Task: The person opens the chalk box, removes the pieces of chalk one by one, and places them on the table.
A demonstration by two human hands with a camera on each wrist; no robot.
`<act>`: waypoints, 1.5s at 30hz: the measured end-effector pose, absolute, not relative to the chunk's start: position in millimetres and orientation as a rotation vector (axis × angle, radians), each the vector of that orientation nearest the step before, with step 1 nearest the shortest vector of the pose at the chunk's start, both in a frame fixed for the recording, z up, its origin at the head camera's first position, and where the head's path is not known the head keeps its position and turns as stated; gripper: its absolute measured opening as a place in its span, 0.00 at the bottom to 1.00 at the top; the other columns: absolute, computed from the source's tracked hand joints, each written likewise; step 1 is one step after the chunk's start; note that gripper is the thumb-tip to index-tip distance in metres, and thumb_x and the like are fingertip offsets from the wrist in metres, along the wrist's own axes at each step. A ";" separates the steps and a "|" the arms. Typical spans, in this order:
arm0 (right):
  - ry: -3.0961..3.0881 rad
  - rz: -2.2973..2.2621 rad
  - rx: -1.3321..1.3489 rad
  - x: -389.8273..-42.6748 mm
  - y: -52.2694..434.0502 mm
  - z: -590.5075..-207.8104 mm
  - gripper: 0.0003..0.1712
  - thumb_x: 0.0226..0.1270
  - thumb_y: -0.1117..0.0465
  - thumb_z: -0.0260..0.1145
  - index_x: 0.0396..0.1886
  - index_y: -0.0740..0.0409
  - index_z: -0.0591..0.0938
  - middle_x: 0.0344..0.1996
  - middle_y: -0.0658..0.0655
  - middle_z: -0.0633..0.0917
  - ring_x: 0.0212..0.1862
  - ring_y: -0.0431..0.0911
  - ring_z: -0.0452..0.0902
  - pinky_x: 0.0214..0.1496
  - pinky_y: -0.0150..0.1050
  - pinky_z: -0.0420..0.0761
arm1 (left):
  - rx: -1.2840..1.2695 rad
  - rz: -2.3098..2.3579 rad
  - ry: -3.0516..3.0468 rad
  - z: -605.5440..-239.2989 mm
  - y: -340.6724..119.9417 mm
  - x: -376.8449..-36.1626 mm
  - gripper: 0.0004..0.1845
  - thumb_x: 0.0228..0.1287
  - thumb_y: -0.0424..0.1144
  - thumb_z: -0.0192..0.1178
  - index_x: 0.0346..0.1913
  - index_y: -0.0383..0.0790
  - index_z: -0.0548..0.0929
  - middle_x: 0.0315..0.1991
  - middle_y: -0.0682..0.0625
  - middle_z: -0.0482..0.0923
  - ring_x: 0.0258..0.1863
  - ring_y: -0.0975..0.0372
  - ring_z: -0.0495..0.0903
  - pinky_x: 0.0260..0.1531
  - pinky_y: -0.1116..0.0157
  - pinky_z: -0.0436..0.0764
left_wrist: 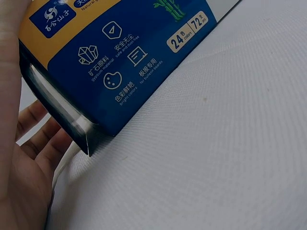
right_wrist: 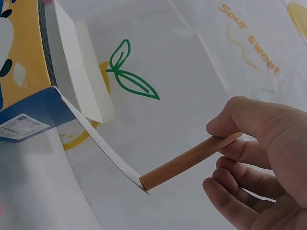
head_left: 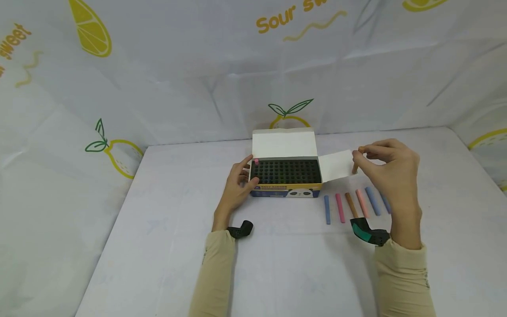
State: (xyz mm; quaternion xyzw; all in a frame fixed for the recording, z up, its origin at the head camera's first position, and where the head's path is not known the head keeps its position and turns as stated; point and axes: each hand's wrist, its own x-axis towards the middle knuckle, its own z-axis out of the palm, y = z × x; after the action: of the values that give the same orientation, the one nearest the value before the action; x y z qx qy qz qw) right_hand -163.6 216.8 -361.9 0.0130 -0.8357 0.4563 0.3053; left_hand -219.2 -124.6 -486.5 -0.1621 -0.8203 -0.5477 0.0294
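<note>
An open chalk box [head_left: 285,178] [left_wrist: 120,62] [right_wrist: 24,91] sits mid-table, its black tray full of holes, with one pink chalk [head_left: 256,161] standing in the back left corner. My left hand [head_left: 239,182] [left_wrist: 24,158] rests against the box's left end, thumb on its rim. My right hand [head_left: 390,165] [right_wrist: 259,153] is raised to the right of the box. It pinches a brown chalk stick [head_left: 356,162] [right_wrist: 187,162] between thumb and fingers, close to the box's open side flap [head_left: 336,165] [right_wrist: 103,143].
Several chalk sticks [head_left: 354,204] in blue, pink, brown and purple lie in a row on the white table [head_left: 277,264], right of the box and under my right hand. White cloth walls printed with lemons surround the table.
</note>
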 end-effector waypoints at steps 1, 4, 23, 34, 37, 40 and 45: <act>-2.213 1.220 0.027 -163.1 218.9 -361.7 0.06 0.55 0.72 0.73 0.31 0.74 0.90 0.29 0.27 0.78 0.31 0.19 0.75 0.43 0.13 0.74 | -0.500 -1.691 -2.530 -486.4 -124.6 -219.0 0.58 0.50 0.87 0.50 0.78 0.52 0.66 0.60 0.38 0.69 0.48 0.55 0.73 0.50 0.62 0.77; -2.225 1.229 -0.008 -161.3 225.2 -360.8 0.07 0.56 0.72 0.73 0.32 0.75 0.90 0.29 0.28 0.78 0.31 0.19 0.75 0.44 0.13 0.74 | -0.495 -1.693 -2.536 -486.2 -124.5 -219.0 0.59 0.49 0.87 0.50 0.78 0.52 0.65 0.60 0.38 0.69 0.48 0.54 0.73 0.50 0.60 0.77; -2.595 0.987 -0.515 -138.2 312.0 -374.0 0.11 0.64 0.57 0.71 0.36 0.61 0.91 0.22 0.11 0.67 0.24 0.11 0.63 0.29 0.15 0.64 | -0.492 -1.677 -2.541 -484.9 -124.7 -219.5 0.58 0.51 0.87 0.49 0.78 0.53 0.66 0.60 0.38 0.69 0.48 0.54 0.73 0.50 0.60 0.77; -2.836 0.899 -0.687 -125.1 347.0 -393.8 0.29 0.72 0.50 0.64 0.54 0.75 0.83 0.16 0.22 0.79 0.61 0.65 0.71 0.50 0.54 0.75 | -0.486 -1.692 -2.539 -484.9 -125.0 -218.8 0.59 0.49 0.88 0.48 0.78 0.53 0.65 0.61 0.37 0.69 0.49 0.52 0.73 0.52 0.55 0.77; -2.905 0.944 -0.776 -123.1 352.5 -398.5 0.33 0.74 0.48 0.61 0.59 0.76 0.78 0.50 0.64 0.89 0.70 0.76 0.58 0.61 0.73 0.66 | -0.480 -1.686 -2.549 -485.0 -124.9 -218.4 0.59 0.49 0.88 0.48 0.78 0.53 0.65 0.61 0.38 0.69 0.49 0.52 0.73 0.53 0.55 0.78; -2.922 0.986 -0.848 -123.8 354.2 -403.4 0.36 0.75 0.46 0.60 0.63 0.76 0.76 0.65 0.78 0.73 0.71 0.77 0.57 0.63 0.75 0.64 | -0.475 -1.676 -2.559 -485.2 -124.8 -218.0 0.59 0.49 0.88 0.48 0.78 0.54 0.65 0.61 0.38 0.69 0.50 0.52 0.73 0.54 0.54 0.77; -2.823 1.094 -0.912 -129.1 352.1 -414.8 0.38 0.72 0.43 0.62 0.64 0.73 0.77 0.19 0.32 0.84 0.73 0.71 0.58 0.69 0.71 0.64 | -0.479 -1.671 -2.562 -484.4 -124.4 -217.3 0.58 0.49 0.88 0.48 0.78 0.55 0.65 0.61 0.39 0.69 0.50 0.52 0.73 0.54 0.55 0.78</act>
State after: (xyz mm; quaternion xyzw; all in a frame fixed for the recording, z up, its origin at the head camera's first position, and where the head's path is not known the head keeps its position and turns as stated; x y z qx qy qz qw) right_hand -129.1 352.1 -414.8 -0.2882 -0.8928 0.3461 -0.0104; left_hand -217.3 -124.4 -484.4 -0.1546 -0.8274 -0.5395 0.0229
